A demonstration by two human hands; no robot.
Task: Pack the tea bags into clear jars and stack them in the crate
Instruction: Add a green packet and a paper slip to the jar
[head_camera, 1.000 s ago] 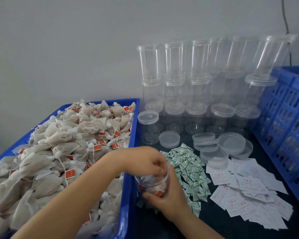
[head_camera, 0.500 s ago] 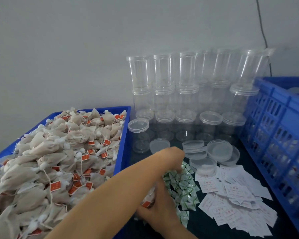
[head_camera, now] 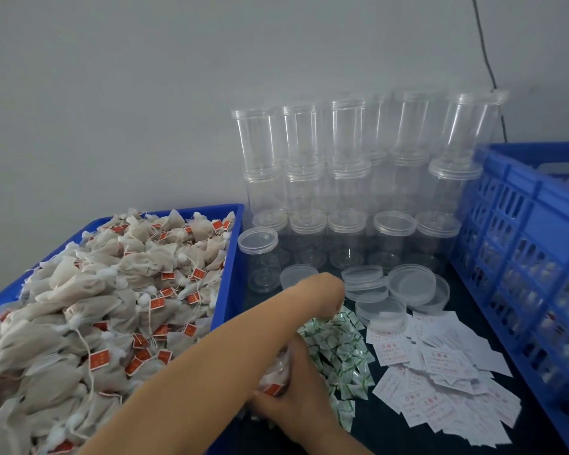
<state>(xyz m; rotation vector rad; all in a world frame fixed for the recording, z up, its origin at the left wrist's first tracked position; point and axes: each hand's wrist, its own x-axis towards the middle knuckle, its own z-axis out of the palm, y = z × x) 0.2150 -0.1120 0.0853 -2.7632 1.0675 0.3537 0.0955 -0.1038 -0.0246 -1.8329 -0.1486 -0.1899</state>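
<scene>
My right hand (head_camera: 298,400) grips a clear jar (head_camera: 276,372) partly filled with tea bags, low on the dark table beside the blue tray (head_camera: 231,257). The jar is mostly hidden by my left forearm, which crosses above it. My left hand (head_camera: 324,293) hangs bent at the wrist over the pile of green-and-white sachets (head_camera: 337,351), its fingertips pointing down and hidden from me. A heap of beige tea bags (head_camera: 112,290) with red tags fills the tray. The blue slatted crate (head_camera: 523,244) stands at the right.
Empty clear jars (head_camera: 345,142) are stacked in rows against the grey wall. Loose clear lids (head_camera: 411,285) lie in front of them. White paper labels (head_camera: 440,372) are scattered between the sachets and the crate. A single lidded jar (head_camera: 258,257) stands by the tray.
My left hand has left the jar's mouth and moved up and right over the green sachets. My right hand still holds the jar. The view has shifted left and down.
</scene>
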